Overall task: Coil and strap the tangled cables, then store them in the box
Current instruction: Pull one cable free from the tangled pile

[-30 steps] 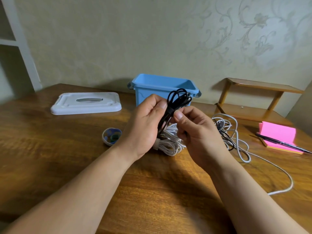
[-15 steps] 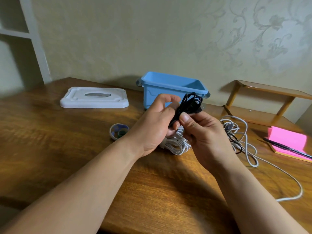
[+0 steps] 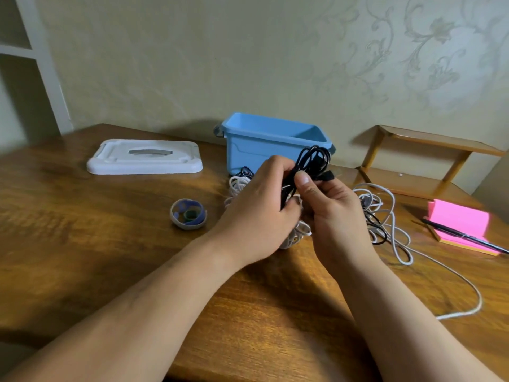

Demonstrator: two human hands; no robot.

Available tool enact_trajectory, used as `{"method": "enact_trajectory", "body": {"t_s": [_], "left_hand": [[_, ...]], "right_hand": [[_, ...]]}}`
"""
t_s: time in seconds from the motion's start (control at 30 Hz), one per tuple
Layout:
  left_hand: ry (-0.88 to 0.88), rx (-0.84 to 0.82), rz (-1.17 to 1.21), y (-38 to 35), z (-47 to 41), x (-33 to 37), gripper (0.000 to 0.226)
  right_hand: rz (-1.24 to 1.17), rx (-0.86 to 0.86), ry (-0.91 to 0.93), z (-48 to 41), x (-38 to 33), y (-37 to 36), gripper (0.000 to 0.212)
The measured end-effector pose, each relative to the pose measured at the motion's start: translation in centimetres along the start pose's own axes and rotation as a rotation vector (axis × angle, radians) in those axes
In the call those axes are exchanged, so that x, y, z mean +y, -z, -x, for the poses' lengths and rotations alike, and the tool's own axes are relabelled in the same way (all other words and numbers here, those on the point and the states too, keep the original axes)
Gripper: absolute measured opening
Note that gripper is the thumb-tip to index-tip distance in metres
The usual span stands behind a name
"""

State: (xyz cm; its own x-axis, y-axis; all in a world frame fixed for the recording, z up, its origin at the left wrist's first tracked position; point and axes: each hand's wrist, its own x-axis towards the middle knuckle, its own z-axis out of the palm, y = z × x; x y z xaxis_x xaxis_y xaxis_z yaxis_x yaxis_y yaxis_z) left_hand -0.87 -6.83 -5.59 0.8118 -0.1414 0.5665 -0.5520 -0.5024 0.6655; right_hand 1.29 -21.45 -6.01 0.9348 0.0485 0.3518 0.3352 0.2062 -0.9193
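Black cable coil: held up between both hands, just in front of the blue box. Its loops stand above the fingers and a black plug end pokes out to the right.
Left hand: fingers curled round the lower half of the coil, keeping the loops bunched.
Right hand: thumb and fingers pinch the coil's waist near the plug.
Strap: I cannot tell whether one is round the coil, as the fingers hide the waist.
Blue box: open and upright at the back of the table, with its white lid lying flat well to the left.
Other cables: a white bundle lies on the table under the hands, and a loose white cable sprawls to the right with a thin black one mixed in.
Roll of straps: on the table left of the hands, within easy reach.
Step in hand: probably cinching the black coil (coiling looks done).
Next move: close the strap without letting the loops spring apart, then lift the coil over the near rim into the box.
Aside: pink sticky notes and a pen sit far right.
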Motion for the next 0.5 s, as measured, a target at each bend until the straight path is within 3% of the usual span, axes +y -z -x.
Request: {"method": "enact_trajectory", "body": {"t_s": [0.27, 0.5], "left_hand": [[-0.164, 0.166, -0.358, -0.50, -0.44, -0.20, 0.015], [-0.063, 0.210, -0.205, -0.49, -0.85, -0.53, 0.016]], "right_hand": [[0.031, 0.017, -0.066, -0.04, -0.31, -0.11, 0.028], [0.027, -0.033, -0.029, 0.14, -0.29, 0.13, 0.022]]}}
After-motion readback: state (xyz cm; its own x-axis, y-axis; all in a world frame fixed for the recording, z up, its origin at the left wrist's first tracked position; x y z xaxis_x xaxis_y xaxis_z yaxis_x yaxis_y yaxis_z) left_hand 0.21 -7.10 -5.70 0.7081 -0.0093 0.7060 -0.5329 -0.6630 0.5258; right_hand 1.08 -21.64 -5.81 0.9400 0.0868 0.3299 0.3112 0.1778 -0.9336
